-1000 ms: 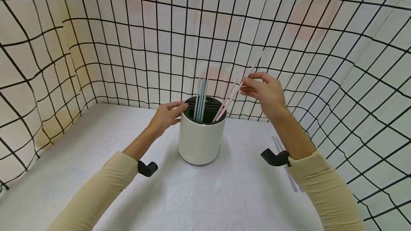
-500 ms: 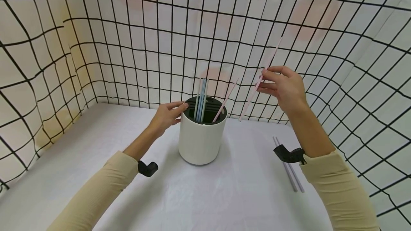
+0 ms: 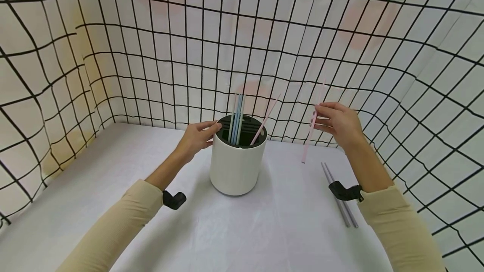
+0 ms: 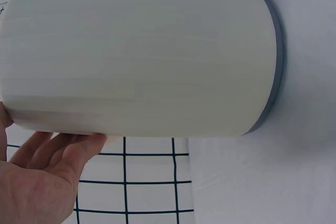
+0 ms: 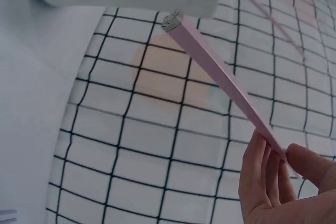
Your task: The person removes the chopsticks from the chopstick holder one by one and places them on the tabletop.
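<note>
A white round utensil holder (image 3: pixel 237 171) with a black slotted insert stands upright on the table. My left hand (image 3: pixel 196 137) grips its left side at the top, thumb on the rim and fingers against the outer wall (image 4: pixel 136 61). Several blue and pale green chopsticks (image 3: pixel 236 121) stand in the holder, and one pink chopstick (image 3: pixel 265 120) leans to the right in it. To the right of the holder, my right hand (image 3: pixel 338 123) pinches another pink chopstick (image 5: pixel 226 82) between thumb and fingers. Its thick, metal-tipped end points down above the table.
Two greyish-purple chopsticks (image 3: pixel 340 200) lie on the white table (image 3: pixel 242 238) under the right wrist. Black wire mesh (image 3: pixel 204 53) rises along the back and both sides, with white cloth behind it.
My right hand has lifted the pink chopstick away from the holder to the right, then lowered it, turning it more upright. The left hand stays on the holder.
</note>
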`<state>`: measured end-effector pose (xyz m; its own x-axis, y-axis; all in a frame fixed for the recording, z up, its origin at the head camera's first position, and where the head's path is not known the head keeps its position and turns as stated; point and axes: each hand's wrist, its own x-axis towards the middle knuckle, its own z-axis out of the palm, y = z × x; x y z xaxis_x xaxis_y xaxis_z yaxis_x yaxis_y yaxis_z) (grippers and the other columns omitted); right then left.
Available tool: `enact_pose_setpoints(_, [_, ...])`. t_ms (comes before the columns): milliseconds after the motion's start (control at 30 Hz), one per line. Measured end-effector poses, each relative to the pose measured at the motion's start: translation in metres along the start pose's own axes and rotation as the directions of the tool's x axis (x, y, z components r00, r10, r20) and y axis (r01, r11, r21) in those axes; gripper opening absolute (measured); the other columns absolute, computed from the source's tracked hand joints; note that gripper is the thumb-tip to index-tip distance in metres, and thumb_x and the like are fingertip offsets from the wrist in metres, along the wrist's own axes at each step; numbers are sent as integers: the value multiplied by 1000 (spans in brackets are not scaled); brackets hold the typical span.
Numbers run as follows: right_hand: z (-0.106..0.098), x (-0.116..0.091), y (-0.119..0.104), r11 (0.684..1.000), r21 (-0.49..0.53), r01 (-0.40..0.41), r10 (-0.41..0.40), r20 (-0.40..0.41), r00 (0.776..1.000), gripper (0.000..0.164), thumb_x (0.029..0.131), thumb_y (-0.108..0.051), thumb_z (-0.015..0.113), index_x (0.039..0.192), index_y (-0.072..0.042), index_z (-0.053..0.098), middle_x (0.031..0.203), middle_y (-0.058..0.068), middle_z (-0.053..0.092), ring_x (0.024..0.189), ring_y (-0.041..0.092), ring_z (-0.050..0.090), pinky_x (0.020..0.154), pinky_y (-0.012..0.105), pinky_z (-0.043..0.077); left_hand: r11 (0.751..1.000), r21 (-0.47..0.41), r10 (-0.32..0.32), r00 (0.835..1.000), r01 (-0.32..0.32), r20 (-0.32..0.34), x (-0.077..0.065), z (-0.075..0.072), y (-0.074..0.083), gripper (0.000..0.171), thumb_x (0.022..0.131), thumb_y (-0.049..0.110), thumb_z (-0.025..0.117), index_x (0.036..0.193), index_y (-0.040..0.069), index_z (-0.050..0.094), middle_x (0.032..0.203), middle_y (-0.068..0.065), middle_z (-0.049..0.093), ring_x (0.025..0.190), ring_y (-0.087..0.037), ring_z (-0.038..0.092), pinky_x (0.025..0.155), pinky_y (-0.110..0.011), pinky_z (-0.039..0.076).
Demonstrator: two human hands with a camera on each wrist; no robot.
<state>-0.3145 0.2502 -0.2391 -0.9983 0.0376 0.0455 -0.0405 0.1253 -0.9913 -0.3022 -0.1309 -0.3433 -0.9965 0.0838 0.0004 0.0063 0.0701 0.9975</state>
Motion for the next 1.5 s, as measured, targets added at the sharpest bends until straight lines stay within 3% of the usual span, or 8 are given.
enact_pose_setpoints(433, [-40,13,47,989,-65,-130,130,1,991,45,96,-25,72,134,-5,57,90,-13,73,85,8,73,79,24,64,1000,2,-6,1000,6,3,2,-1,-1,57,99,40,67,147,11,55,148,-9,57,139,-27,53,108,-41,53])
enact_pose_setpoints(633, [-51,15,71,972,-182,-146,157,50,986,54,100,-26,68,142,2,50,87,-16,74,83,7,74,81,26,64,1000,6,-12,1000,12,-3,1,0,-1,56,99,40,67,145,11,57,147,-9,58,138,-27,54,108,-40,54])
enact_pose_setpoints(867, [-66,15,100,930,-320,-181,214,69,974,59,101,-31,66,146,4,49,87,-21,70,85,6,73,82,25,64,1000,6,-5,1000,5,0,1,0,-1,56,99,40,67,146,10,56,146,-10,58,137,-27,54,107,-40,54])
enact_pose_setpoints(1100, [-78,13,127,918,-304,-254,287,68,956,59,100,-24,68,145,7,48,86,-17,72,82,9,73,81,29,65,1000,2,-5,1000,5,0,3,0,-1,57,98,40,68,146,11,56,146,-10,59,137,-27,55,107,-41,54])
enact_pose_setpoints(1233, [-84,13,145,898,-343,-275,302,28,953,58,99,-27,69,143,6,51,88,-15,72,86,12,74,80,29,65,1000,-1,-4,1000,4,-5,2,-1,-1,56,98,40,68,145,10,57,145,-10,59,136,-27,55,107,-41,54])
enact_pose_setpoints(1500, [-95,11,179,886,-337,-319,333,-17,943,54,96,-23,72,137,8,56,95,-2,76,84,15,74,75,29,65,1000,-10,-11,1000,11,-4,3,-1,-1,57,98,39,69,145,11,57,146,-10,58,137,-27,54,108,-40,54])
